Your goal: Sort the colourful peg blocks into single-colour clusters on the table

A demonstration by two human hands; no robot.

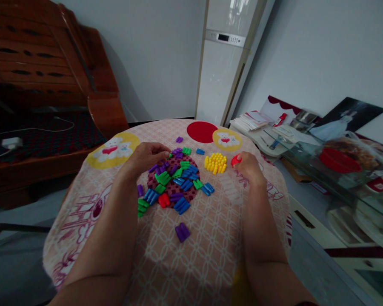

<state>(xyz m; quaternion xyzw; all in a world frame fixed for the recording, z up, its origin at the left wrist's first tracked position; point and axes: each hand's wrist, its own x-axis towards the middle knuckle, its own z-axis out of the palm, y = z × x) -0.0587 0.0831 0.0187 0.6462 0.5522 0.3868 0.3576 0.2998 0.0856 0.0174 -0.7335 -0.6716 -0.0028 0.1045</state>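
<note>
My left hand [149, 156] reaches over the far left edge of a heap of toy pieces, thumb and fingers apart. A small green piece lies at its fingertips; whether they touch it is unclear. The heap has purple pieces [176, 197], green pieces [162, 177], blue pieces [181, 205] and a red piece [164, 200], most shaped like short joined rods. To the right, my right hand [249, 166] is closed on a red piece [235, 160], low at the tabletop; my fingers partly cover it. Left of that hand stands a tight cluster of yellow pieces [215, 163].
A patterned cloth covers the round table [207, 263]. A lone purple piece [182, 232] lies nearer me. Beside the table on the right is a glass shelf [293, 155] with papers and a bagged red bowl [340, 160]. A wooden bench [105, 106] stands at left.
</note>
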